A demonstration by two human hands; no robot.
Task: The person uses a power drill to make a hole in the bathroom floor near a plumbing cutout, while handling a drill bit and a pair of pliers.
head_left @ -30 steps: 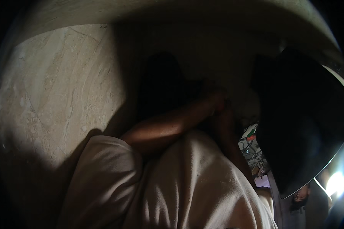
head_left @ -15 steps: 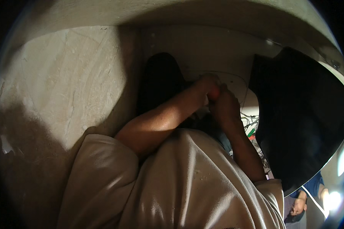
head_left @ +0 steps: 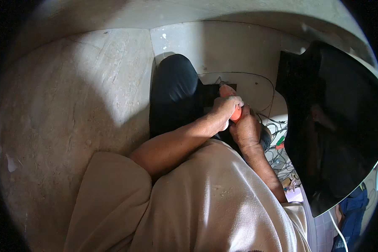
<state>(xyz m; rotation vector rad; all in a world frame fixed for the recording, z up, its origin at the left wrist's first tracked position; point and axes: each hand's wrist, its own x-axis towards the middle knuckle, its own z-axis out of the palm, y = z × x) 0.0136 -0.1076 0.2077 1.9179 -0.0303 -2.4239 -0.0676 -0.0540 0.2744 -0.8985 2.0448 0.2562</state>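
A rounded orange-red hand tool (head_left: 227, 90) points away from me, a small dark metal piece at its far end; its exact kind I cannot make out. Wrapped round its middle is my left hand (head_left: 223, 110), the fingers closed. My right hand (head_left: 245, 128) is closed at the tool's near end, just to the right of the left hand, with its fingertips partly hidden. Behind the tool lies a dark flat patch (head_left: 211, 90) beside my bent knee (head_left: 178, 80) in dark trousers. A thin cable (head_left: 256, 74) curves along the light surface past the tool's tip.
A large glossy black panel (head_left: 336, 126) stands close on the right. Tangled wires (head_left: 281, 164) with a green-handled item (head_left: 280, 140) lie between it and my right forearm. A stone-patterned wall (head_left: 71, 92) rises at left. Part of another person in blue (head_left: 350, 214) shows at lower right.
The scene is brighter. Both hands have shifted down toward me, the left one lower along the tool, and more of the tool shows. The other person's head is out of view.
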